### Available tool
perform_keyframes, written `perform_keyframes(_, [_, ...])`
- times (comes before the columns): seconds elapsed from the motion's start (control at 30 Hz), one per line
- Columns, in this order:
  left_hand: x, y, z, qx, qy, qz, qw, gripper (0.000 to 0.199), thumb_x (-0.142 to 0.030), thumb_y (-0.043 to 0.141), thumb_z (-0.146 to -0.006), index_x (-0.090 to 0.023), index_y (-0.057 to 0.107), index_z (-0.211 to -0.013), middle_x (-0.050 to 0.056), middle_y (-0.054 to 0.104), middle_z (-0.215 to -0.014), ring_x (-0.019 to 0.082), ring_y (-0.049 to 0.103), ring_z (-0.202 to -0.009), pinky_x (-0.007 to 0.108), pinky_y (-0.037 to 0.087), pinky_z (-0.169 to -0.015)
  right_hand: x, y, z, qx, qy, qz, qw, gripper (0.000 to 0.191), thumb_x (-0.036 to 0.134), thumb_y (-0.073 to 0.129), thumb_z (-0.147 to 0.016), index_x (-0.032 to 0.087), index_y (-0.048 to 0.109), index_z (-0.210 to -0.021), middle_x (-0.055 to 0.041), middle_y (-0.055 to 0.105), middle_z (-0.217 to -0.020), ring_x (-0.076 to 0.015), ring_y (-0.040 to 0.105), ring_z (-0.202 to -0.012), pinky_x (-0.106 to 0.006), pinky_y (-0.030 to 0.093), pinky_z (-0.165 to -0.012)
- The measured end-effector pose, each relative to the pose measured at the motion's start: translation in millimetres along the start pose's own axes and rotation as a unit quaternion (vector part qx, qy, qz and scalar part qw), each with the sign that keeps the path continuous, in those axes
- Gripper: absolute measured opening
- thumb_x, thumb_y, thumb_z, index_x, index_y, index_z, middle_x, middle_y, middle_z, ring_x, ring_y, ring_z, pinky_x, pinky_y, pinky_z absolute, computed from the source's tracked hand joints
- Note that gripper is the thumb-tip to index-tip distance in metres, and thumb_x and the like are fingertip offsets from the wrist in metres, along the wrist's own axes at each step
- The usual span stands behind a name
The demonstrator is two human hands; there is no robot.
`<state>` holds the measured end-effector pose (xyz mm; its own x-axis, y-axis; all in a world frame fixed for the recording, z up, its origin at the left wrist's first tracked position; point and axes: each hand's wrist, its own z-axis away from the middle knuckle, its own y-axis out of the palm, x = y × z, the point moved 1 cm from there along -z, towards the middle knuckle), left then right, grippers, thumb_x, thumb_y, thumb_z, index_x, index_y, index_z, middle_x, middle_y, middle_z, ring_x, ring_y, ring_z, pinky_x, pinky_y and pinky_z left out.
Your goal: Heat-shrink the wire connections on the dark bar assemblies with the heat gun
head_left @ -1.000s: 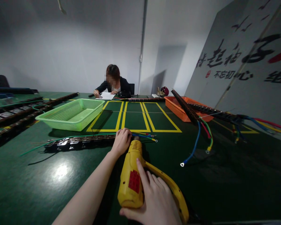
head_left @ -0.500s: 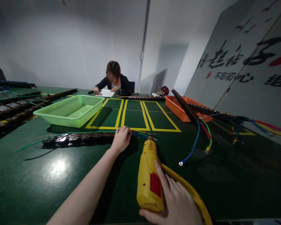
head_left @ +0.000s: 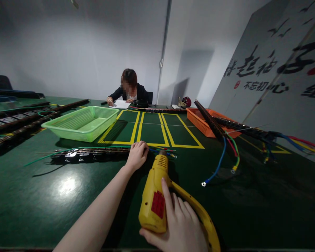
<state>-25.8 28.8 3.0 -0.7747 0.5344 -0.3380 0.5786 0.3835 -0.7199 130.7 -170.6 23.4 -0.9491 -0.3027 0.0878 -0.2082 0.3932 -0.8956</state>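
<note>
Right hand had its grip wrapped around the yellow heat gun, nozzle right up near the coloured wires, while the left hand, fingers curled in a closed grip, held the black strip by its end, low on the green counter!

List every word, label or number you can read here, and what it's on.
"起袖子": large brush writing on the panel; the character before it is unclear.
"不忘初心": smaller line below, same panel.
"继": further right along that line, near the picture's edge.
Too small or blurred: the red seal beside "不忘初心", the red label on the heat gun, any writing on the paper.
</note>
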Motion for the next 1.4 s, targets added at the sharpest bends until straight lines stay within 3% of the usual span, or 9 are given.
perform_keyframes(0.3, [-1,-2.1,0,0.012,0.008,-0.016,1.000,0.007,-0.020,0.045,-0.086,-0.021,0.050,-0.091,0.004,0.058,-0.099,0.020,0.052,-0.097,0.037,0.035,-0.089,22,5,-14,0.054,0.012,-0.011,0.998,0.121,0.073,0.065,-0.052,0.010,0.019,-0.145,-0.0167,0.064,-0.100,-0.0308,0.061,-0.087,-0.046,0.049,-0.081])
perform_keyframes(0.67, [-1,-2.0,1,0.009,0.012,-0.030,0.999,0.006,-0.020,0.045,-0.087,-0.021,0.050,-0.091,0.004,0.057,-0.099,0.020,0.051,-0.098,0.036,0.036,-0.089,-4,-1,-6,0.071,0.000,-0.045,0.996,0.124,0.074,0.065,-0.051,0.016,0.013,-0.146,-0.0128,0.064,-0.107,-0.0280,0.061,-0.090,-0.043,0.050,-0.080])
perform_keyframes(1.03, [-1,-3.3,1,0.017,0.013,-0.021,1.000,0.006,-0.020,0.045,-0.088,-0.022,0.050,-0.091,0.004,0.056,-0.100,0.020,0.051,-0.098,0.037,0.036,-0.089,-38,-10,12,0.015,-0.012,0.010,1.000,0.118,0.072,0.063,-0.056,0.017,0.010,-0.146,-0.0126,0.064,-0.110,-0.0249,0.064,-0.086,-0.037,0.052,-0.071])
perform_keyframes(1.23, [-2,-3.3,2,0.011,0.016,-0.030,0.999,0.006,-0.019,0.044,-0.088,-0.022,0.049,-0.092,0.004,0.057,-0.101,0.020,0.051,-0.098,0.037,0.036,-0.089,-33,-10,13,0.003,-0.010,0.031,0.999,0.122,0.070,0.067,-0.053,0.015,0.009,-0.145,-0.0124,0.065,-0.107,-0.0256,0.064,-0.086,-0.037,0.052,-0.072])
perform_keyframes(1.4, [-2,-3.1,1,0.010,0.012,-0.026,1.000,0.006,-0.019,0.044,-0.088,-0.021,0.049,-0.090,0.004,0.057,-0.100,0.020,0.052,-0.097,0.037,0.036,-0.089,-23,-7,11,-0.009,-0.001,0.031,0.999,0.116,0.076,0.057,-0.060,0.014,0.010,-0.146,-0.0118,0.066,-0.098,-0.0268,0.062,-0.081,-0.040,0.051,-0.071])
